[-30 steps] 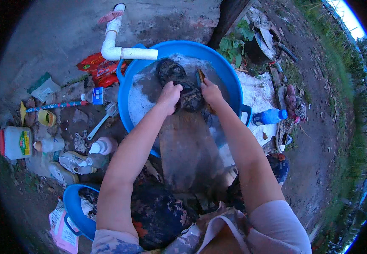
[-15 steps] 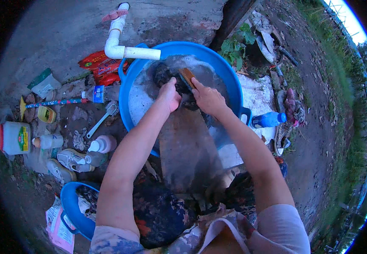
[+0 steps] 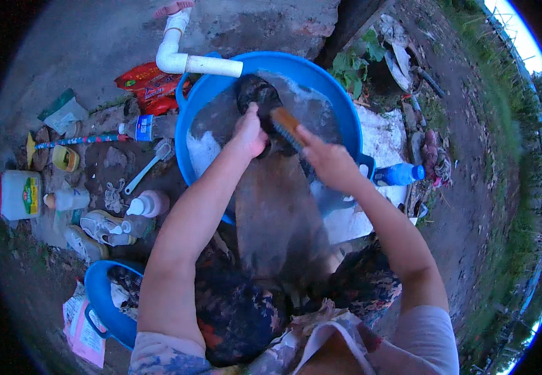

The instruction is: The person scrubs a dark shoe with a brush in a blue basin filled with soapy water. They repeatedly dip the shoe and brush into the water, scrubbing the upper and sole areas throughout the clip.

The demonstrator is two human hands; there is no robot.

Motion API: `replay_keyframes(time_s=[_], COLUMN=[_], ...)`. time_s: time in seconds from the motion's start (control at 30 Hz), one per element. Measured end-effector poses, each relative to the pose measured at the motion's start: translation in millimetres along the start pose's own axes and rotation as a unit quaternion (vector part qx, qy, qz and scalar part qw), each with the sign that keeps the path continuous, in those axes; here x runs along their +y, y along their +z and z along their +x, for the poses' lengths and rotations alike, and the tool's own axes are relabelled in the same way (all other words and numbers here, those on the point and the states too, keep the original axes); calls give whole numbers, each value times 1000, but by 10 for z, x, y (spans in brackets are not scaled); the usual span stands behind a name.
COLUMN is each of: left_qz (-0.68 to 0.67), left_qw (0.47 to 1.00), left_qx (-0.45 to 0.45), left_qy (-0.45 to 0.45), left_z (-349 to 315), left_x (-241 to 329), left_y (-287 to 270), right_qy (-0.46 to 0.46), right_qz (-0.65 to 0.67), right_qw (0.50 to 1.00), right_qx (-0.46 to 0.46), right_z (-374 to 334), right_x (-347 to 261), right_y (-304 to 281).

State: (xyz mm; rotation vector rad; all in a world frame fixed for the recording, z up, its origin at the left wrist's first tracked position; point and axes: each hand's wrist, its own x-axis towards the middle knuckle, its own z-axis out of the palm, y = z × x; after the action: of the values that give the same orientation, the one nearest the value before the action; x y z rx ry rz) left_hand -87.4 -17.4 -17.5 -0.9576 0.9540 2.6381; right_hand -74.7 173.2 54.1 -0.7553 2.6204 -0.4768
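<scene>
Grip, right hand [image 3: 328, 161]: I log fingers closed around an orange-brown, wooden-backed bristle brush [image 3: 289, 123], held tilted beside a dark, wet cloth bundle [image 3: 258, 95]; whether bristles touch fabric, I cannot tell. Left hand [image 3: 250, 134]: fingers curled tight on the bundle's near edge. Bundle lies inside a large, round, blue plastic basin [image 3: 356, 125] with sudsy water. Flat brown wooden board [image 3: 271, 206] runs out over the basin's near rim. White plastic elbow pipe [image 3: 213, 65] overhangs its far-left rim; blue plastic bottle [image 3: 398, 174], just right of it.
</scene>
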Motion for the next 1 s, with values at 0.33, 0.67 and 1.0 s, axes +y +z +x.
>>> replay_keyframes(time_s=[0.33,0.67,1.0], left_qz=[427,323,379], left_qw=[892,941,913], left_qx=[-1,-52,-80], left_qy=[150,89,125], left_z=[-306,-170,-131], left_x=[654,143,45], left_y=[31,-67,16], right_qy=[236,125,97], right_qz=[313,110,22], right_qw=[919,975,986], right_qx=[44,146,133], right_z=[162,456,395], right_x=[307,-181,-17], right_y=[240,185,126])
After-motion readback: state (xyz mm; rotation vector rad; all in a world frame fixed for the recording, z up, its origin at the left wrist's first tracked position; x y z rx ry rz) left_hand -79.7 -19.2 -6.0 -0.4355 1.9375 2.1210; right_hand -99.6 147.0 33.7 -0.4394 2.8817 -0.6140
